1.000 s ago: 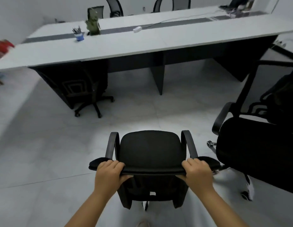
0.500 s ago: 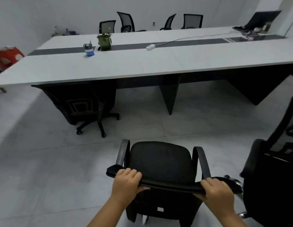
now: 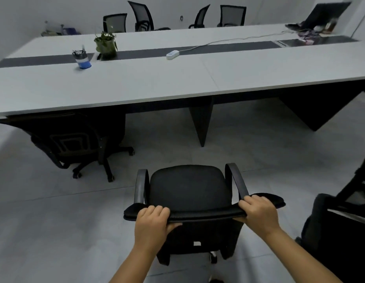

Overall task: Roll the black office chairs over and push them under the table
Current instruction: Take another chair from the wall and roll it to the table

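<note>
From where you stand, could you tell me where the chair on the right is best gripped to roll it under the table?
Probably by its backrest frame, from behind: the seat is low, and most of the chair is cut off.

The held chair (image 3: 189, 188), gripped at its backrest top by the left hand (image 3: 152, 223) and right hand (image 3: 259, 214), rolled forward over the floor toward the counter (image 3: 177, 82), whose near edge came closer. The second chair (image 3: 340, 231) at the right dropped back toward the frame's right edge, and the far chairs (image 3: 140, 17) beyond the counter came into fuller view
</note>
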